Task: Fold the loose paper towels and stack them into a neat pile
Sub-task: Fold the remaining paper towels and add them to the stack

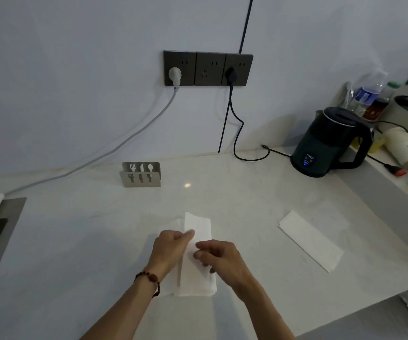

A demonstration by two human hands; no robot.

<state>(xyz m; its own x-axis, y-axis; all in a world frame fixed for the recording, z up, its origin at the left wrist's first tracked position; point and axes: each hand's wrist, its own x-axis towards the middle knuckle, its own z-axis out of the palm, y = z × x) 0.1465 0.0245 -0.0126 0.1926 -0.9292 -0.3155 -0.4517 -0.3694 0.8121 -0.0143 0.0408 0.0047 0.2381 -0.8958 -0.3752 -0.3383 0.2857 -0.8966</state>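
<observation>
My left hand (171, 246) pinched the paper towel (198, 278) while my right hand (219, 257), fingers curled, pressed it flat to set the crease.

head cam, looks down, counter (247, 192) near

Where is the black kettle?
In the head view, the black kettle stands at the right back of the counter, near the wall, beside a tipped paper cup.

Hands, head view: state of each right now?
Left hand: fingers curled, pinching the towel being folded.
Right hand: fingers curled onto the same towel; whether its grip holds or only presses cannot be told.
</observation>
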